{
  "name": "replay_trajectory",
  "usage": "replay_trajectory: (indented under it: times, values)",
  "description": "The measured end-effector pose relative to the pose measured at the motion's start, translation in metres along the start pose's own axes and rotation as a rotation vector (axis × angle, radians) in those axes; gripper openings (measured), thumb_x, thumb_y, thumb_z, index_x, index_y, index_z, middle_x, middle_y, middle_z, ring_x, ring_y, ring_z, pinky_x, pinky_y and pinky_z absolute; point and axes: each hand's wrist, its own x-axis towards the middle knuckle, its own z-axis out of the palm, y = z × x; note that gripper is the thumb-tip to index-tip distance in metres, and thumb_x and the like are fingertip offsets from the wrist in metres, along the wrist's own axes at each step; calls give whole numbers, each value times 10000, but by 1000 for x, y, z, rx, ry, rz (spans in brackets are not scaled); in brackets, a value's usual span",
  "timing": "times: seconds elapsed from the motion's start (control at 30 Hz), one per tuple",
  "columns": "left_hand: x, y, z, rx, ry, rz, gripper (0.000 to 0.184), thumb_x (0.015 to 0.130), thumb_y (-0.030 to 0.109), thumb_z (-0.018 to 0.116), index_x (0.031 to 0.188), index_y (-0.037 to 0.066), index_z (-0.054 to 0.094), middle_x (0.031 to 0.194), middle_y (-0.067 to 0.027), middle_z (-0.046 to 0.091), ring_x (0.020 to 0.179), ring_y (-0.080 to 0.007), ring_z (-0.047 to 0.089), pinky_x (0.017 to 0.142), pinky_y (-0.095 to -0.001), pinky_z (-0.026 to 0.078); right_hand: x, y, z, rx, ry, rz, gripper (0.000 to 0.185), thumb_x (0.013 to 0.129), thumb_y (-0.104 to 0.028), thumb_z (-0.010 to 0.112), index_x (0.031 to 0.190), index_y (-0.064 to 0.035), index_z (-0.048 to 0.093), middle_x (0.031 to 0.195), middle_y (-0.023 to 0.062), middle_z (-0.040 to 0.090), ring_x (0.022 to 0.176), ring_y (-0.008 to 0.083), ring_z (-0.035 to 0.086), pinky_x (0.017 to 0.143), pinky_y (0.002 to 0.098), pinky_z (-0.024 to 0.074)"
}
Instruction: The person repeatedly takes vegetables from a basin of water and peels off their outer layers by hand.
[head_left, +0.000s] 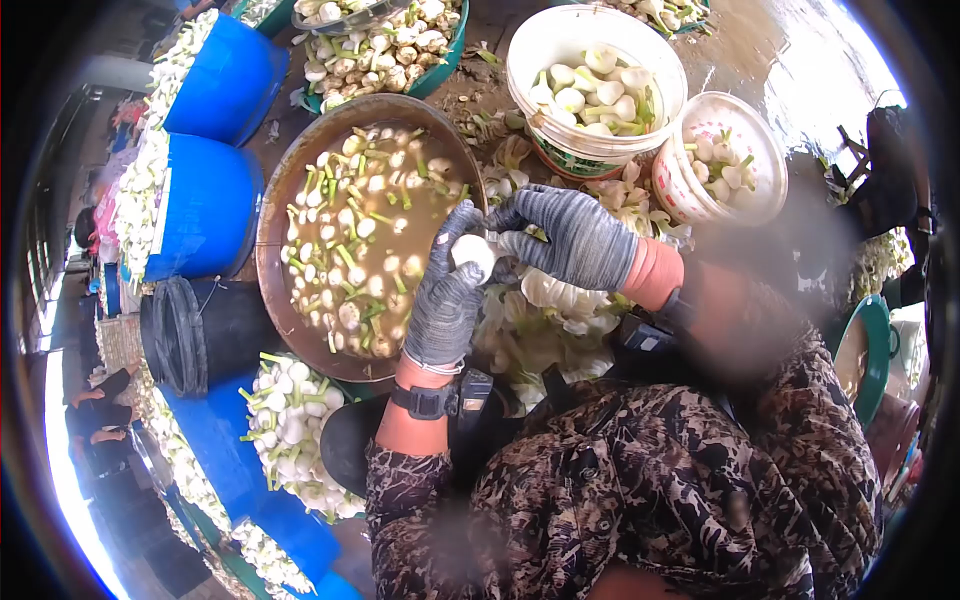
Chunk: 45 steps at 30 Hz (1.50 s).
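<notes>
My left hand (445, 300), in a grey knit glove, is wrapped around a white garlic bulb (473, 257) held above the near rim of a wide basin (270, 225). My right hand (575, 235), gloved the same way, is closed with its fingertips right beside the bulb. Whatever lies between those fingertips is too small and covered to make out. Muddy water fills the basin, with many trimmed bulbs and green stem pieces floating in it. Pale garlic peels (560, 300) lie heaped below my hands.
A white bucket (515, 75) and a smaller tilted pail (675, 190) hold cleaned bulbs beyond my right hand. Unpeeled garlic fills a green tub (450, 70) at the back. Blue tubs (205, 200) and a black bucket (225, 325) line the left. More bulbs (290, 420) are piled beside my left arm.
</notes>
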Motion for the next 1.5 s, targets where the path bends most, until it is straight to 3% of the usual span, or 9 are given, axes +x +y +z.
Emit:
replay_trajectory:
  times: [0.2, 0.4, 0.53, 0.63, 0.77, 1.17, 1.4, 1.43, 1.5]
  values:
    - [-7, 9, 12, -384, -17, -153, 697, 900, 318, 654, 1456, 29, 349, 1311, -56, 499, 1168, -158, 495, 1004, -300, 426, -1, -20, -2, -419, -36, -131, 168, 813, -219, 679, 913, -85, 667, 810, 125, 636, 770, 329, 640, 679, 439, 506]
    - [-9, 21, 20, 76, -56, -151, 661, 865, 57, 602, 1463, 34, 321, 1365, -82, 460, 1237, -187, 470, 1043, -315, 408, 0, -18, 2, -296, -79, 52, 153, 808, -179, 679, 882, -53, 635, 777, 143, 631, 744, 345, 624, 660, 426, 498]
    - [-6, 8, 10, 386, -135, 63, 842, 834, 450, 718, 1470, 60, 327, 1384, -90, 472, 1251, -205, 472, 1037, -342, 418, -2, -5, 7, -21, -107, 284, 237, 849, -238, 651, 924, -17, 608, 759, 184, 643, 741, 386, 627, 679, 428, 504]
    - [-6, 6, 11, -65, -85, -109, 812, 857, 463, 694, 1465, 61, 335, 1347, -82, 495, 1213, -194, 497, 997, -339, 447, -2, -15, 3, -102, -56, 262, 224, 855, -240, 656, 870, -27, 586, 770, 183, 636, 745, 389, 622, 674, 425, 502]
    - [-8, 10, 6, 139, -17, -449, 556, 959, 346, 603, 1392, 39, 437, 1231, -55, 569, 1103, -155, 555, 919, -300, 477, -1, -10, 1, -218, 61, 40, 149, 833, -180, 669, 861, -59, 586, 754, 163, 614, 758, 378, 622, 651, 437, 494]
    - [1, -6, 16, 294, 52, 23, 438, 925, 245, 644, 1274, 23, 499, 1181, -85, 579, 1080, -178, 565, 994, -341, 448, 6, 33, -7, 114, -115, 431, 163, 898, -95, 535, 956, -20, 667, 823, 141, 674, 739, 282, 672, 674, 367, 535]
    - [9, -7, 20, -516, 77, -175, 451, 941, 255, 592, 1323, 38, 490, 1205, -144, 600, 911, -245, 658, 659, -343, 570, 7, 67, -3, -722, -260, 179, 191, 780, -132, 632, 908, -18, 714, 851, 197, 700, 832, 346, 695, 746, 404, 554]
    - [14, -9, 16, -618, 106, -201, 422, 959, 256, 565, 1316, 41, 501, 1229, -155, 598, 901, -245, 660, 645, -343, 568, 2, 30, -18, -420, -127, 539, 212, 817, -153, 611, 948, -21, 712, 910, 190, 711, 890, 344, 696, 767, 410, 553]
    - [33, -22, 8, -575, 98, -176, 381, 999, 253, 497, 1307, 29, 512, 1271, -166, 581, 908, -236, 654, 650, -336, 563, -12, 34, -5, -439, -392, 503, 240, 831, -81, 556, 1043, -17, 650, 949, 200, 696, 919, 347, 683, 789, 431, 541]
